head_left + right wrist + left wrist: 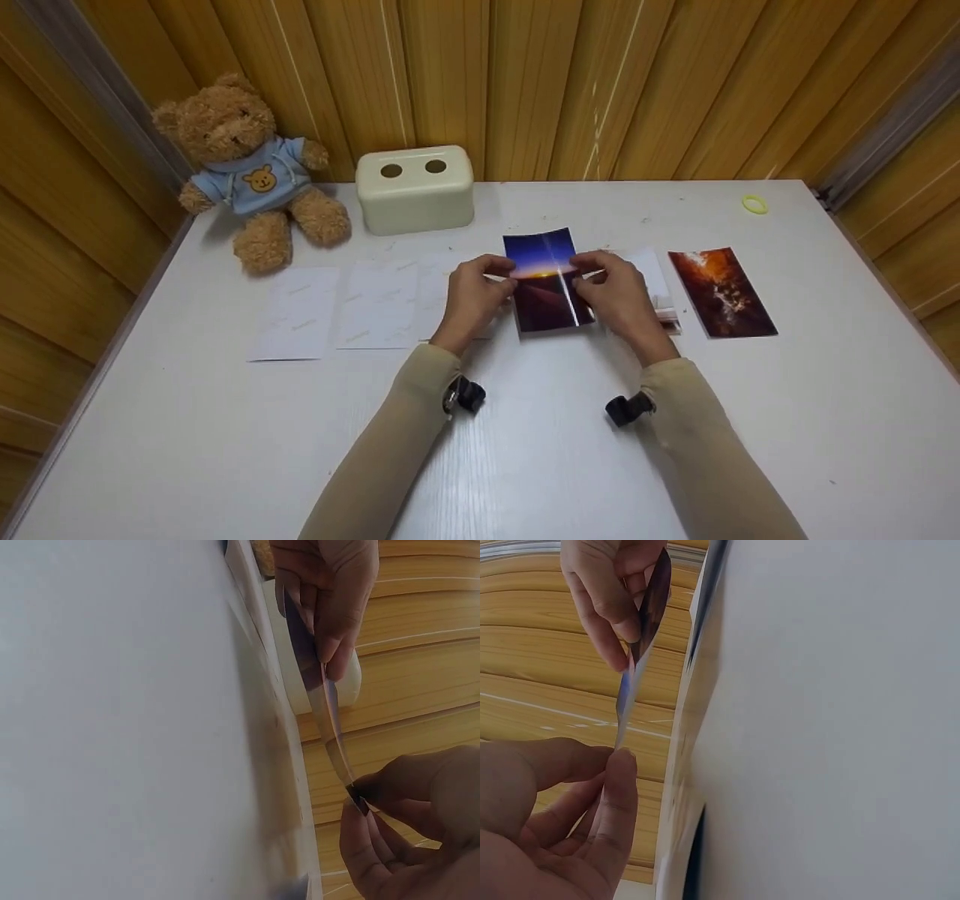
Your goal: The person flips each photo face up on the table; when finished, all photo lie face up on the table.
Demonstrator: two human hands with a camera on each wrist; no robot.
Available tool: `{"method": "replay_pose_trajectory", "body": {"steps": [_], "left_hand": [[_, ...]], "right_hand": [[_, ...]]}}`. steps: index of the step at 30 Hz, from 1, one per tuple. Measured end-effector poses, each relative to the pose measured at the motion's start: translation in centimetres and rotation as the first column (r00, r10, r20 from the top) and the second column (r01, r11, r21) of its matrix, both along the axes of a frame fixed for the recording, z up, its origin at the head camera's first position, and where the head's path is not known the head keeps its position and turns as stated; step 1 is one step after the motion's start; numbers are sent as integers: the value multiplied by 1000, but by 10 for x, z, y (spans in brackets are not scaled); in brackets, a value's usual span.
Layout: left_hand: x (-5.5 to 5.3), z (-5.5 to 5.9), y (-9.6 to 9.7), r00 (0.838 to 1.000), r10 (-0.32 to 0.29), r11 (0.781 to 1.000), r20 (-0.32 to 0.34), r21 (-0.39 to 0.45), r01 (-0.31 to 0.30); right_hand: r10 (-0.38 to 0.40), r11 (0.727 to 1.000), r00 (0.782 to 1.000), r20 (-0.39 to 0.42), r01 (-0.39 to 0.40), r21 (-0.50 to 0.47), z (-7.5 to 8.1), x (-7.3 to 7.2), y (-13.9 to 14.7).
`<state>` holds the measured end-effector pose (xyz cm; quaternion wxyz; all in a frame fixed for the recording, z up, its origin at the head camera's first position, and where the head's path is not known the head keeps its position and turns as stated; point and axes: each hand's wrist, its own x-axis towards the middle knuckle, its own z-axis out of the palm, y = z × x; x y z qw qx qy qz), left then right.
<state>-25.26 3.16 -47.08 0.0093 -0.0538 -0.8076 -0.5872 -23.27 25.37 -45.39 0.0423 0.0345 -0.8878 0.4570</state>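
Both hands hold a glossy photo print (546, 300) of a sunset sky, purple above and dark below, raised over the white table. My left hand (472, 296) pinches its left edge between thumb and fingers, and my right hand (619, 296) pinches the right edge. Seen nearly edge-on in the right wrist view, the print (319, 694) bows slightly between the hands. To the right lies another print (724, 292) in orange and dark red, face up. White-backed sheets (296, 311) lie in a row on the left, and a white sheet (646, 266) is partly covered by my right hand.
A brown teddy bear (259, 180) in a blue hoodie sits at the back left. Beside it stands a cream box (416, 206) with two round holes on top. A yellow ring (754, 204) lies at the back right. Wood-patterned panels (525, 90) rise behind the table.
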Motion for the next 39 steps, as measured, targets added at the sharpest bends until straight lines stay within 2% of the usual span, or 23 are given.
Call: {"method": "replay_pose_trajectory", "body": {"steps": [7,14,23,34,39], "left_hand": [[0,-3,-1,998,-36,999,42,-34,37],[1,-4,-1,998,-36,993,50,-110,42],[1,-6,1,997,-41,993,73,-110,49],[2,-6,4,995,-69,991,70,-110,76],[3,-6,3,996,-79,987,34,-141,83]], "right_hand": [[18,998,999,42,-21,63,-3,0,1],[28,990,992,121,-44,131,-4,-1,1],[28,978,986,165,-61,198,-3,-1,0],[41,977,990,134,-68,201,-6,0,-1],[54,972,991,119,-80,223,-6,1,-1]]}}
